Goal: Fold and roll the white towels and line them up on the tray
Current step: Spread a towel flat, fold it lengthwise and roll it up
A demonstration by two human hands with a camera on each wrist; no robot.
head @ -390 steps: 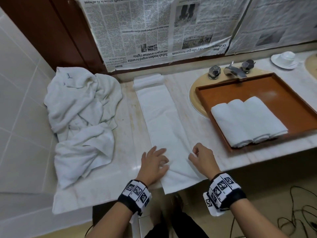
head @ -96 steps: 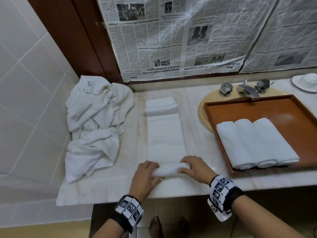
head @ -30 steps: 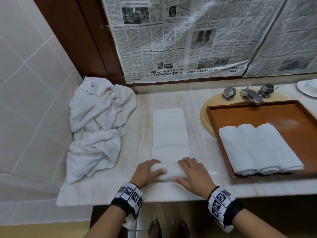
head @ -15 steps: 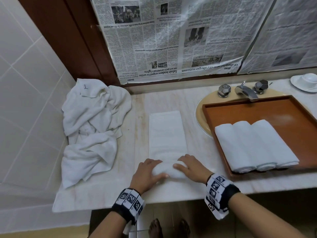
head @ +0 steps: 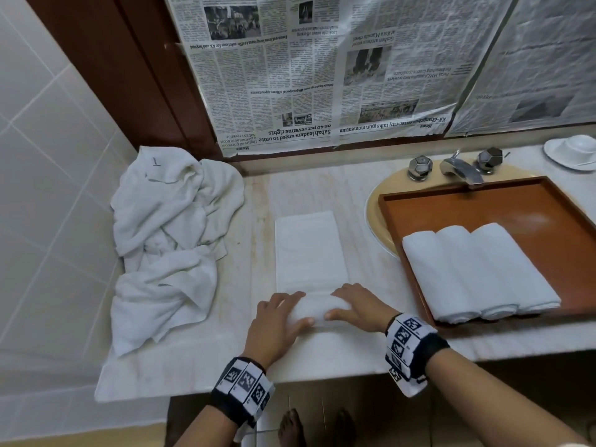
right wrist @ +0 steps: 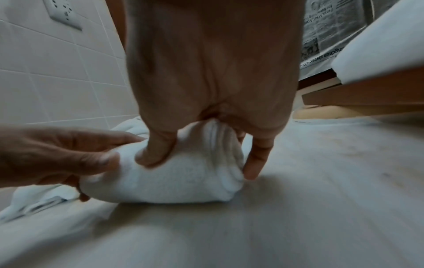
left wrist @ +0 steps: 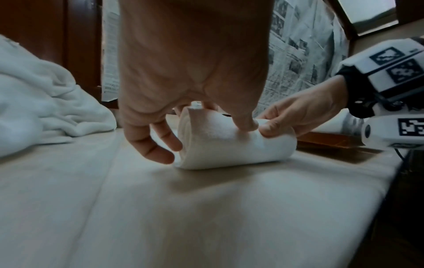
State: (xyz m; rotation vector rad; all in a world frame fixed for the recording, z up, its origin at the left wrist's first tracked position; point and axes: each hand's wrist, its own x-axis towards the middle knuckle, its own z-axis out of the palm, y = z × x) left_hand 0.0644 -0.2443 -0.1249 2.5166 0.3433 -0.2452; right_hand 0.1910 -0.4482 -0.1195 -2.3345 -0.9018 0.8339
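White towel (head: 310, 253): folded into a long narrow strip on the counter (head: 351, 201), lying between the heap and the tray; its near end is wound into a roll (head: 317, 309), its far part still flat
Roll: lies crosswise near the counter's front edge; layered spiral end shows in the left wrist view (left wrist: 231, 143) and in the right wrist view (right wrist: 183, 174)
Left hand (head: 279, 321): curled over the roll's left end; thumb on the near side, fingers wrapped over the top, gripping the cloth; little finger touching the counter beside the roll's end
Right hand (head: 356, 306): curled over the roll's right end; thumb pressed into the near side, fingers over the top, gripping it; the two thumbs nearly meet at the middle
Tray (head: 483, 204): brown wood, resting over the sink (head: 375, 201), right of the strip and apart from it
Rolled towels (head: 477, 269): three, side by side and touching, at the tray's near left part; the far part is bare wood
Heap (head: 171, 240): crumpled white towels at the counter's left end against the tiled wall (head: 48, 156)
Tap (head: 459, 166): chrome spout between two faceted knobs, behind the tray
Newspaper (head: 322, 66): sheets covering the wall behind the counter; print upside down
Saucer (head: 572, 150): white, with a cup on it, far right
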